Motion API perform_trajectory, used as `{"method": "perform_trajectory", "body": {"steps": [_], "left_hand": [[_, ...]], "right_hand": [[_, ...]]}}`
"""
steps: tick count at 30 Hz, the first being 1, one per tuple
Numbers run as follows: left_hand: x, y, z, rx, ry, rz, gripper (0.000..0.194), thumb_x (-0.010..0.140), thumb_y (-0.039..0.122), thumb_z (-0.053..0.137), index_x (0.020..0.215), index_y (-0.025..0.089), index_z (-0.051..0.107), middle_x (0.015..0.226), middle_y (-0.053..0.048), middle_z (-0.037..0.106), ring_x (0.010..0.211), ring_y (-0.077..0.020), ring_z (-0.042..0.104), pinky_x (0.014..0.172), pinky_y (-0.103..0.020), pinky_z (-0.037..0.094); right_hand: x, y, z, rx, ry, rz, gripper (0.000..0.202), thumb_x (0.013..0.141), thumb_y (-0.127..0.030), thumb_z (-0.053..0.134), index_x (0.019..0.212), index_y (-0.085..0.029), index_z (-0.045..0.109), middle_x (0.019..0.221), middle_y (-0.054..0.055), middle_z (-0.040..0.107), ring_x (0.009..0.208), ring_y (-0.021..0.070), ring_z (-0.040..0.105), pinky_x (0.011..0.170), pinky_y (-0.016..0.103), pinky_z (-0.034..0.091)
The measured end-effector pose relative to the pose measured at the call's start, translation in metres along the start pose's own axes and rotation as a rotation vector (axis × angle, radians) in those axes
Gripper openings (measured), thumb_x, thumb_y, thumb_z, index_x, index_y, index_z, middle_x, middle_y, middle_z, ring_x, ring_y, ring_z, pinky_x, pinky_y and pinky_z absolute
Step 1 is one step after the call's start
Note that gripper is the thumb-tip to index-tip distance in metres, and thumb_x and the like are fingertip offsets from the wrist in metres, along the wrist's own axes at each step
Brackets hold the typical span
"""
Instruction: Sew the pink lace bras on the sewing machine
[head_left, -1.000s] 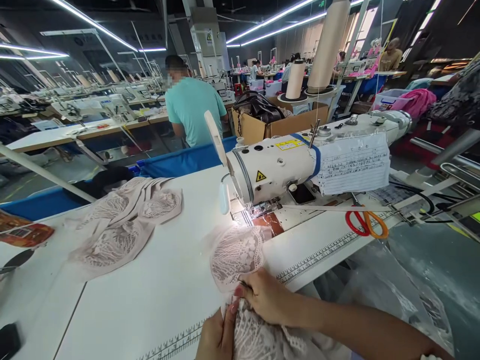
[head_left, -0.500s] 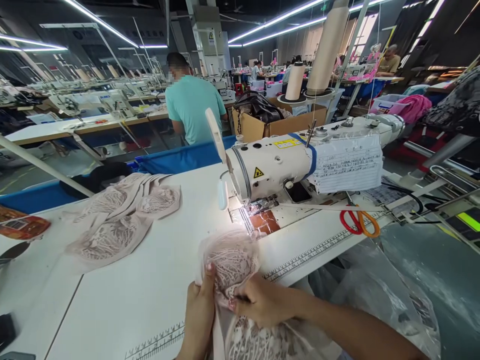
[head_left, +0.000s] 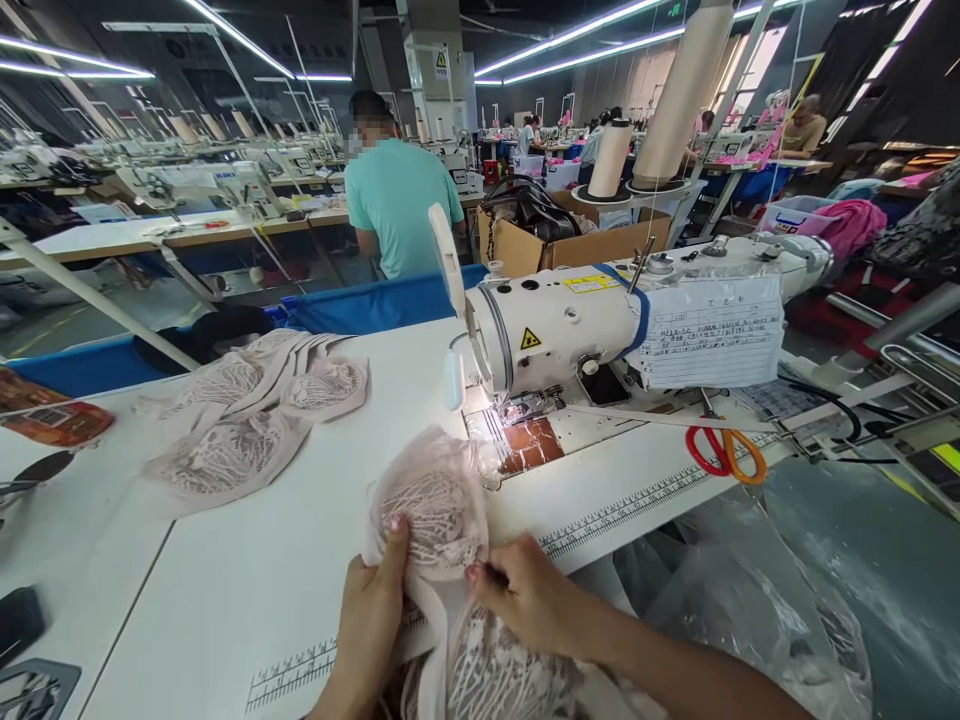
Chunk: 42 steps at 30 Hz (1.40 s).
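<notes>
In the grip of our left hand (head_left: pixel 371 610), the thumb is pressed on top of a lace cup (head_left: pixel 431 500), its fingers hidden beneath, probably to keep the thin cloth flat. Our right hand (head_left: pixel 529 595) pinches the cup's lower edge between thumb and fingers, seemingly so the two sides can be drawn taut against each other; something dark shows inside that grip, too small to tell. The cup is over the counter (head_left: pixel 270 570), close to its near edge and just short of the sewing machine (head_left: pixel 555 320), whose lamp lights the spot. More lace (head_left: pixel 510 670) gathers below our hands at that edge, its weight perhaps another reason for the firm hold. Printed ruler marks (head_left: pixel 622 515) follow the near edge, handy for measuring, we suppose. Toward the counter's far edge, left of the machine, similar lace pieces (head_left: pixel 240 450) overlap in a pile, likely left there to free the middle. Scissors (head_left: pixel 726 450) lie right of the cup, handles toward the near edge, presumably for easy reach. A written sheet (head_left: pixel 709 330) hangs on the machine, facing us, readable at a glance.
</notes>
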<state>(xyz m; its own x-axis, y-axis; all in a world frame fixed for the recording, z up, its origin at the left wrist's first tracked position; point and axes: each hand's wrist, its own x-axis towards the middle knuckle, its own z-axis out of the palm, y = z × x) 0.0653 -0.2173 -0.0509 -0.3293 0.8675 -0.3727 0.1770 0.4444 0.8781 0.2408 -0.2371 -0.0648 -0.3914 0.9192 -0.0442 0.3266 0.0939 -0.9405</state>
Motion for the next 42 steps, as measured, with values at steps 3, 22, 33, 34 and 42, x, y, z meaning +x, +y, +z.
{"method": "perform_trajectory", "body": {"steps": [3,22,33,34,42], "left_hand": [[0.010,0.015,0.005,-0.248,-0.172,-0.082,0.055,0.065,0.060,0.079,0.090,0.013,0.067,0.076,-0.010,0.072,0.079,-0.0305,0.070,0.069,-0.039,0.055],[0.033,0.010,0.076,0.853,-0.676,1.525,0.038,0.099,0.031,0.049,0.131,0.013,0.057,0.143,-0.017,0.055,0.137,-0.0327,0.046,0.114,-0.056,0.039],[0.077,0.036,0.090,0.626,-0.749,1.359,0.038,0.099,0.011,0.034,0.128,0.015,0.058,0.130,-0.012,0.066,0.122,-0.0190,0.060,0.105,-0.037,0.049],[0.079,0.036,0.091,0.645,-0.698,1.344,0.038,0.097,0.009,0.034,0.124,0.014,0.060,0.127,-0.012,0.067,0.119,-0.0198,0.061,0.102,-0.036,0.051],[0.067,0.023,0.099,1.007,-0.254,1.471,0.051,0.102,0.033,0.039,0.131,-0.008,0.053,0.136,-0.029,0.058,0.132,-0.0369,0.051,0.112,-0.050,0.038]], "right_hand": [[-0.002,0.001,-0.009,0.026,-0.011,0.101,0.039,0.087,-0.028,0.053,0.055,-0.022,0.031,0.049,-0.007,0.028,0.049,0.0078,0.028,0.048,0.025,0.020],[0.007,-0.052,-0.120,-1.009,-0.265,-0.013,0.012,0.083,-0.016,0.067,0.074,-0.023,0.070,0.069,0.005,0.068,0.064,0.0206,0.059,0.058,0.030,0.024],[0.077,0.030,-0.117,-0.896,0.372,0.140,0.011,0.091,-0.025,0.054,0.087,-0.022,0.064,0.091,0.006,0.072,0.076,0.0201,0.061,0.061,0.028,0.032],[0.079,0.035,-0.114,-0.887,0.396,0.161,0.010,0.090,-0.026,0.056,0.085,-0.021,0.063,0.087,0.005,0.072,0.074,0.0202,0.061,0.061,0.028,0.032],[0.071,0.043,-0.109,-0.822,0.458,-0.007,0.012,0.086,-0.029,0.052,0.075,-0.023,0.053,0.075,0.002,0.065,0.065,0.0179,0.055,0.060,0.027,0.034]]}}
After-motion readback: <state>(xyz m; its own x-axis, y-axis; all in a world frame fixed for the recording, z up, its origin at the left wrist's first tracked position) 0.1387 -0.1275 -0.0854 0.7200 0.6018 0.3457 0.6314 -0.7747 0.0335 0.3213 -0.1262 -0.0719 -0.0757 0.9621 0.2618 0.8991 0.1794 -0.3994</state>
